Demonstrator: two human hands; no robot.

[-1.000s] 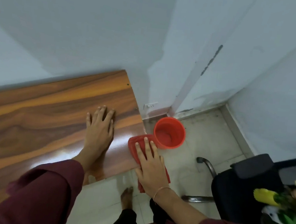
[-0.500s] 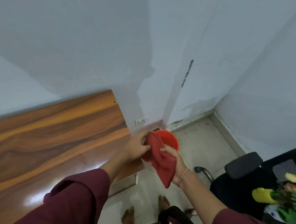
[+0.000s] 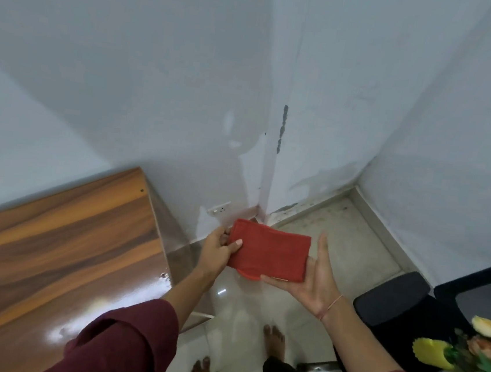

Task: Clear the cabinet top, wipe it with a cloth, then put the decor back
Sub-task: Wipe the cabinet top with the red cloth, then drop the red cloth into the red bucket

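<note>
A: Which step is this?

B: I'd say the join between wiping and putting things back. The cabinet top (image 3: 59, 245) is bare and shiny, and the red cloth (image 3: 268, 255) is off it, held out past its right end over the floor (image 3: 337, 247).

A: How is it held?

B: Folded into a flat rectangle. The left hand (image 3: 219, 251) pinches its left edge, thumb on top, fingers underneath. The right hand (image 3: 316, 279) lies open and wide, palm up, supporting the right side without closing on it.

A: And next?

B: Either another pass or setting the cloth aside; I can't tell which. Both hands must be free before fetching the decor (image 3: 468, 360), which sits on the black chair (image 3: 401, 302) at lower right, well apart from the cabinet.

A: Count it up

B: One cloth, one cabinet top, two hands, one chair. The decor is one cluster: a yellow piece, a pale bud, green leaves; the frame edge cuts off the rest
</note>
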